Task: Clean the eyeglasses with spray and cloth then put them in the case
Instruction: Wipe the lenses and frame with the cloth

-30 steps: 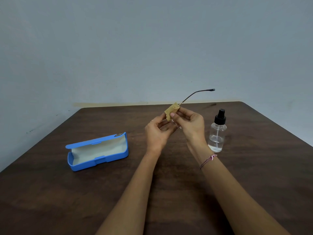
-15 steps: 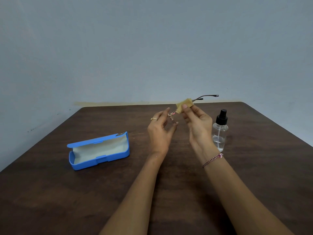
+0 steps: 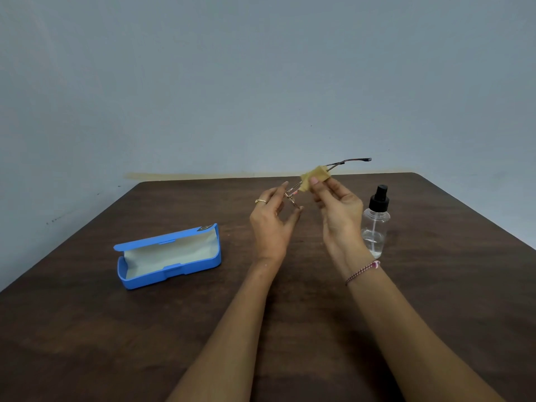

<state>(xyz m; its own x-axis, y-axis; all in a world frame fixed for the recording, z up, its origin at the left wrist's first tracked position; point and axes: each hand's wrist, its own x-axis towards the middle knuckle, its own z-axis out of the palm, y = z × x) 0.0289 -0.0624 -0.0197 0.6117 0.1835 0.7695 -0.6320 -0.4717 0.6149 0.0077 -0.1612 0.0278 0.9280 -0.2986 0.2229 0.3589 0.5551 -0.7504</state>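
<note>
Two bare forearms come in over the near edge of the dark wooden tabletop [image 3: 87, 343], the right one with a braided bracelet [image 3: 362, 272] at the wrist. Toward the left edge lies the blue case [image 3: 168, 256], lid swung open, pale lining showing, nothing in it. Over the middle of the tabletop both hands are raised clear of the wood. The left hand [image 3: 272, 221], a ring [image 3: 260, 201] on one finger, pinches the front of the eyeglasses [image 3: 355, 160] between thumb and fingertips, the other fingers loosely spread. The right hand [image 3: 339, 216] pinches a folded tan cloth [image 3: 314, 177] round one temple arm – thumb on the near face, fingers behind – and the bare end of that arm sticks out beyond the cloth, up and to the right. Just beside the right wrist, toward the right edge, a clear spray bottle [image 3: 375, 224] with a black pump top stands upright, a little liquid at its bottom. Past the far edge rises a plain grey-blue wall [image 3: 261, 82].
</note>
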